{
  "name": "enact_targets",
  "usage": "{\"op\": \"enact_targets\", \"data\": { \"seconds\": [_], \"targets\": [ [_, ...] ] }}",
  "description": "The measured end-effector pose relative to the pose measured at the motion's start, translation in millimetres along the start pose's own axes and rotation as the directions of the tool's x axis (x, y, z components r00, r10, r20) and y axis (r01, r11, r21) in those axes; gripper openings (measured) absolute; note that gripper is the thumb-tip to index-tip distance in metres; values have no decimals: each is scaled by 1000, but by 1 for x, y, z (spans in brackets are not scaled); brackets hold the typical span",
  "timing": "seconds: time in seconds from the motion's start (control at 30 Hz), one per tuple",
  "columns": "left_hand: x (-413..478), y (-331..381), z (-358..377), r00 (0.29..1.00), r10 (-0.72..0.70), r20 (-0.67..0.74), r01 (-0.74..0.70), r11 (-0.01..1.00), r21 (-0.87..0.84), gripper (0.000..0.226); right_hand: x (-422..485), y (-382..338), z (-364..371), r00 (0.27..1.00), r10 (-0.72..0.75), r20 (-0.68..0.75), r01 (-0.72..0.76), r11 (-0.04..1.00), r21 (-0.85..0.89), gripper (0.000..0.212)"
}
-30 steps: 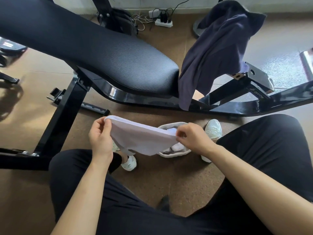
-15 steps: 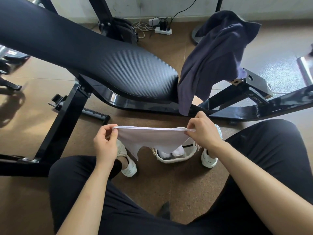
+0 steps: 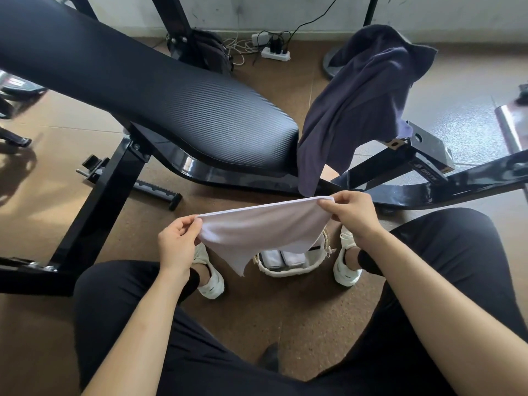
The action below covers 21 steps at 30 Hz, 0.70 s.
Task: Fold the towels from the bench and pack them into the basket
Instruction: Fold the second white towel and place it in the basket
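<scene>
Above the basket (image 3: 288, 272) on the floor, between the person's shoes, a white towel (image 3: 263, 227) now hangs stretched out. A second ago it sat bunched between hands held close together. Since then the hands have drawn apart and risen, pulling the top edge into a nearly straight line that tilts up toward the right.

The left hand (image 3: 178, 241) pinches the left corner between thumb and fingers. The right hand (image 3: 350, 214) pinches the right corner, higher and farther forward. The towel's lower part droops to a loose point over the basket's left side, hiding part of the rim. Inside the basket, two folded pale towels (image 3: 283, 258) lie side by side. A dark towel (image 3: 363, 104) hangs draped just beside the end of the worktop (image 3: 171, 95) pad, touched by neither hand.

The spreading suggests the cloth is being squared up for a fold, not packed yet. The task looks partway done: two towels are packed, one is in hand and the dark one waits. The dangling point may skew the fold unless the corners meet evenly.
</scene>
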<state>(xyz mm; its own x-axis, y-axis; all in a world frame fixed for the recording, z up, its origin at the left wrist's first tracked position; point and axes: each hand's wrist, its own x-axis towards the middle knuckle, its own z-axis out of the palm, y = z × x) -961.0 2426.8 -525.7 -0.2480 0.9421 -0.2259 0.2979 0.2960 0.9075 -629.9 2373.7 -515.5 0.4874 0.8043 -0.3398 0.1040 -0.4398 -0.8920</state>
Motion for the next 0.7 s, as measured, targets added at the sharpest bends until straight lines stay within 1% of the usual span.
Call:
{"op": "enact_targets", "data": {
  "seconds": [0.07, 0.13, 0.23, 0.3, 0.4, 0.5, 0.57, 0.63, 0.7],
  "targets": [
    [1, -1, 2, 999, -32, 1, 32, 999, -34, 9, 1, 2, 1, 999, 47, -15, -46, 998, 35, 14],
    [0, -2, 4, 999, -51, 5, 52, 998, -45, 11, 1, 3, 2, 997, 56, -55, -56, 998, 3, 13],
    [-4, 0, 9, 997, -72, 17, 73, 995, -66, 12, -4, 3, 6, 993, 5, -114, -13, 997, -74, 13],
    [-7, 1, 14, 996, -80, 46, 84, 993, -79, 7, -12, 2, 10, 993, -13, -116, 4, 997, -80, 13],
    [-16, 4, 22, 992, -93, 91, 104, 987, -123, 3, -25, -1, 20, 995, -2, -98, -5, 998, -65, 14],
    [-27, 8, 32, 980, -108, 169, 133, 980, -146, 10, -35, -3, 32, 999, -6, -45, 4, 999, -42, 12],
    [-33, 10, 39, 966, -100, 238, 140, 978, -156, 9, -41, -2, 41, 1000, -16, 12, 16, 1000, -7, 10],
    [-41, 12, 44, 954, -49, 297, 100, 982, -160, 7, -49, -2, 50, 994, -52, 91, 51, 999, 18, 10],
    [-48, 15, 48, 944, 38, 329, -1, 994, -112, 8, -55, -2, 59, 984, -111, 143, 111, 994, 7, 10]
  ]
}}
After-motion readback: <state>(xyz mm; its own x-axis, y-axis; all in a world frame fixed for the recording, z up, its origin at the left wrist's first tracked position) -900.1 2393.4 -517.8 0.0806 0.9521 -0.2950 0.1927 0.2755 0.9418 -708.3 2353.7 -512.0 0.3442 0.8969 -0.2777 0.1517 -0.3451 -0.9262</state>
